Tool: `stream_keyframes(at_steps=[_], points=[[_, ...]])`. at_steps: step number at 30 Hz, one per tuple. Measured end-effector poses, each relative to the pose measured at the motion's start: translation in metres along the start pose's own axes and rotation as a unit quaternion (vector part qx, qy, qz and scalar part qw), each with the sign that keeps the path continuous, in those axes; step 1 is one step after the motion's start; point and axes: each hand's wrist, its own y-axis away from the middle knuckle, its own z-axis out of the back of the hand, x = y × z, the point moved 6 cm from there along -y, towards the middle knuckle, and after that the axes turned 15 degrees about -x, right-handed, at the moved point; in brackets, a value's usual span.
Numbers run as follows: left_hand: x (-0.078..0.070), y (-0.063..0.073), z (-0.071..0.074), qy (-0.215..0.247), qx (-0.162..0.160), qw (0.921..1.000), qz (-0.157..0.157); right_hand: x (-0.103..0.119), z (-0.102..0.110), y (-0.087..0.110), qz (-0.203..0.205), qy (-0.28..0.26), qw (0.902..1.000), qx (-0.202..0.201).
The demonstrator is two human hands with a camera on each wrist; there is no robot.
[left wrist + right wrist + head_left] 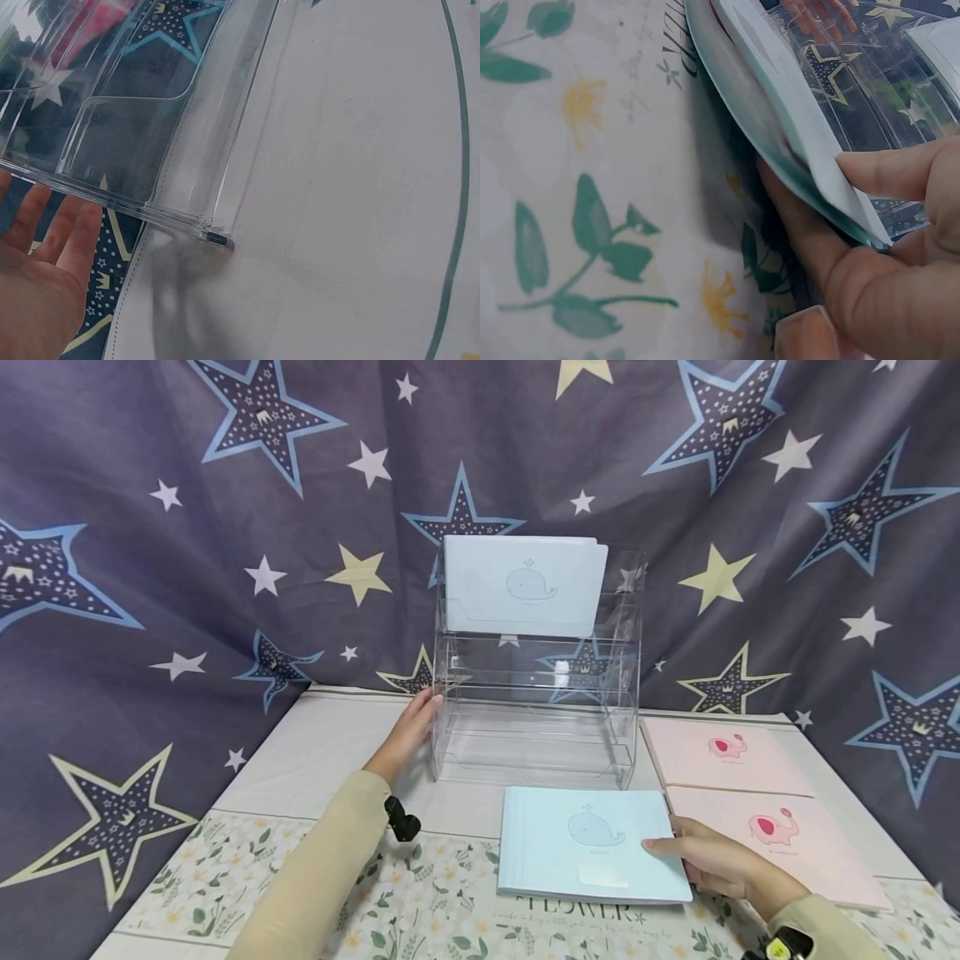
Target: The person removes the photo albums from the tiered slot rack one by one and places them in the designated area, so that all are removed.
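A clear tiered acrylic rack [534,770] stands mid-table. My left hand [405,733] rests its fingers against the rack's left side; the left wrist view shows those fingers [76,236] fairly straight along the clear panel. Light-blue notebooks [536,860] with a whale drawing lie in a slightly fanned stack before the rack. At the stack's right edge my right hand [716,860] grips notebooks, thumb on top and fingers underneath. From the right wrist, the pinched covers [817,161] look bent and lifted at that edge; how many are held is unclear. Other whale notebooks [480,581] lean in the rack's top tier.
Right of the rack lie pink elephant notebooks [682,752] in two groups, the nearer pink notebooks [832,868] beside my right forearm. A floral cloth [427,893] covers the table's front part. Behind the rack hangs a dark star-patterned curtain [495,435].
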Motion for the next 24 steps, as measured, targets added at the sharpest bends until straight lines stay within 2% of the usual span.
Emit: stream_keyframes(at_steps=[7, 15, 16, 19, 22, 24], points=[[0.000, 0.000, 0.000, 0.002, 0.003, 1.0000, 0.000, 0.002, 0.004, 0.002, -0.002, 0.044, 0.9985, -0.032], [0.001, -0.001, -0.001, -0.003, 0.003, 1.0000, 0.001, 0.012, 0.005, 0.010, -0.010, 0.036, 0.9978, -0.054], [0.001, -0.001, -0.002, -0.002, 0.004, 1.0000, 0.000, 0.014, 0.007, 0.011, -0.006, 0.052, 0.9965, -0.065], [0.000, 0.000, -0.002, 0.003, 0.003, 1.0000, -0.001, 0.021, 0.016, 0.013, 0.014, 0.130, 0.9862, -0.101], [-0.001, 0.002, -0.001, 0.006, 0.001, 1.0000, -0.003, 0.028, 0.024, 0.015, 0.040, 0.215, 0.9678, -0.125], [-0.002, 0.002, -0.001, 0.004, 0.001, 1.0000, -0.002, 0.032, 0.028, 0.016, 0.049, 0.230, 0.9638, -0.126]])
